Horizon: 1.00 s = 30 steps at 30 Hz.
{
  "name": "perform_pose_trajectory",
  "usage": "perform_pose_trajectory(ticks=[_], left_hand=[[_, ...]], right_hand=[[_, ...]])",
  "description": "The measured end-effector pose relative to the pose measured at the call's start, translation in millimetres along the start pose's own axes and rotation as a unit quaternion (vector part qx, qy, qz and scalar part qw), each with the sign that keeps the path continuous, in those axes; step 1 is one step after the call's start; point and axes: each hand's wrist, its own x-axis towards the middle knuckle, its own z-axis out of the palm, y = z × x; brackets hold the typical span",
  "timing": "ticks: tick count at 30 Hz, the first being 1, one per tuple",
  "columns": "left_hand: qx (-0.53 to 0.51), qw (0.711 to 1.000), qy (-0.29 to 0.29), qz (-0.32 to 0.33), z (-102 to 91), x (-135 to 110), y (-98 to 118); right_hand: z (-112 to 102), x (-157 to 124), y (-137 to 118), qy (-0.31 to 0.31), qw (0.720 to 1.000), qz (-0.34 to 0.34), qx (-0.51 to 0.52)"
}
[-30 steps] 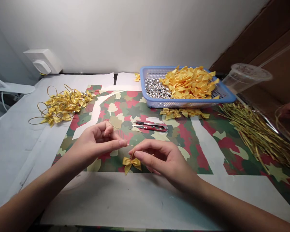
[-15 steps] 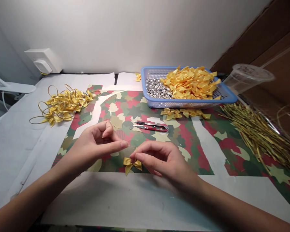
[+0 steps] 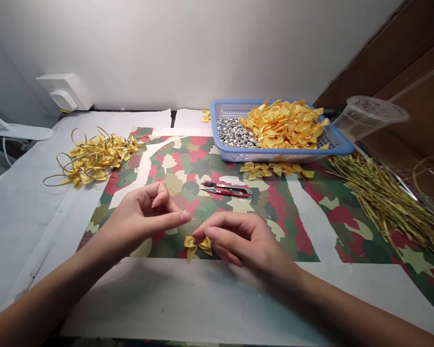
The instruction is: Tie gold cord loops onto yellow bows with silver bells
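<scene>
Between thumb and forefinger, my left hand [image 3: 154, 209] pinches one end of a thin gold cord [image 3: 197, 220]. My right hand [image 3: 237, 236] is closed too, its fingertips pinching the cord a short way to the right. Just under those right fingertips is a yellow ribbon bow [image 3: 197, 246], partly covered by them; whether it touches the fingers I cannot tell. Beyond both hands lies a pair of red-handled thread snips [image 3: 227, 190], its points to the left.
A blue basket [image 3: 285, 151] holds yellow bows [image 3: 285, 125] and silver beads [image 3: 235, 132]. More bows [image 3: 256, 170] lie before it. At left is a pile of bows with gold loops [image 3: 97, 156]; at right, a bundle of gold cords [image 3: 390, 202] near a clear plastic cup [image 3: 369, 115].
My right fingertips have shifted slightly, with a bit of the cord now showing above them. My left hand keeps its pinch, nearly still.
</scene>
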Motion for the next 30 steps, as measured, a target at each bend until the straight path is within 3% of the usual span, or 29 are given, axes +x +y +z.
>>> perform_pose_trajectory(ticks=[7, 19, 30], left_hand=[[0.002, 1.000, -0.015, -0.004, -0.3, -2.0, -0.8], [0.012, 0.999, 0.027, -0.013, -4.0, 2.7, -0.3], [0.009, 0.998, 0.066, -0.020, -5.7, 4.0, -1.3]], right_hand=[[0.6, 0.1, 0.6, 0.007, 1.000, -0.001, -0.002], [0.0, 0.0, 6.1, -0.027, 0.998, 0.030, 0.050], [-2.8, 0.5, 7.2, -0.036, 0.998, 0.046, 0.037]])
